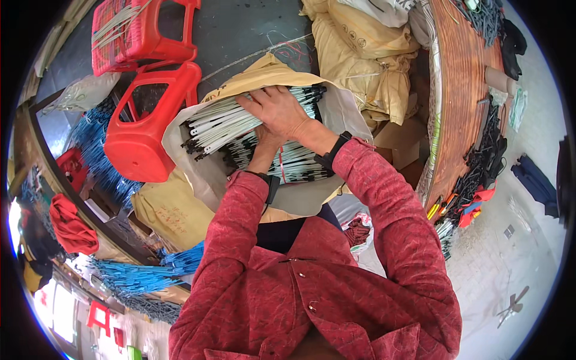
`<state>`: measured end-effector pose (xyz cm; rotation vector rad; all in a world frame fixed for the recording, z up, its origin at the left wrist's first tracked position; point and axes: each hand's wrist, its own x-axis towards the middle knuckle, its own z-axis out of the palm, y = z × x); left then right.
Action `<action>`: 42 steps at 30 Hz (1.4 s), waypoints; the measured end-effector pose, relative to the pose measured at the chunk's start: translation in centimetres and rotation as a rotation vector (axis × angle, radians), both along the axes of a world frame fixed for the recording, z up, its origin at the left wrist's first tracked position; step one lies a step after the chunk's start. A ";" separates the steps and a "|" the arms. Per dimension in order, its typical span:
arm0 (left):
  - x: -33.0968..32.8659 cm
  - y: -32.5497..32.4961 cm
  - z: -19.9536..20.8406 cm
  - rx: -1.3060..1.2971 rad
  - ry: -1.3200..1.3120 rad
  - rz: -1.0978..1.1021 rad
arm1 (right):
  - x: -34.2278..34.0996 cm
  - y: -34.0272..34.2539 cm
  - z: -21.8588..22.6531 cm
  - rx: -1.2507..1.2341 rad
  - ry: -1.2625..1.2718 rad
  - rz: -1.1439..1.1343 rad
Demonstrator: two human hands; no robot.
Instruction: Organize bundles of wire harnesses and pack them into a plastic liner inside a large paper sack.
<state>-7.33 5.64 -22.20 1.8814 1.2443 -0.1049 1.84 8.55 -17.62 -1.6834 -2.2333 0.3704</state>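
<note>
White strip bundle (219,127) lies inside the open sack (347,111), directly beneath the right hand (279,111), long axis running lower left to upper right. Right fingers rest extended across it, unclosed; left hand (267,140) is partly covered, grip undeterminable.

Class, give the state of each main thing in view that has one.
Tan paper sack with pale lining: open, partly filled
Slender whitish strips with black tips: gathered inside the sack
Right hand: resting on the strips
Left hand: partly hidden beneath the right, grip unclear
Slender blue strips: heaped at left
Upper red plastic stool: bearing thin pale strips
</note>
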 end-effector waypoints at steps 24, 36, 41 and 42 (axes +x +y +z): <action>-2.4 0.5 -0.8 0.188 -0.325 0.070 | 3.9 2.9 -1.5 -0.347 -0.022 0.024; -4.3 2.5 7.0 0.147 -0.573 -0.066 | 2.9 2.5 -3.1 -0.330 0.003 -0.102; -3.0 9.3 6.3 0.467 -0.170 -0.137 | 2.4 2.3 -2.8 -0.246 -0.054 -0.066; -2.9 9.8 5.0 0.543 0.011 -0.230 | 2.3 2.1 -2.7 -0.243 -0.060 -0.075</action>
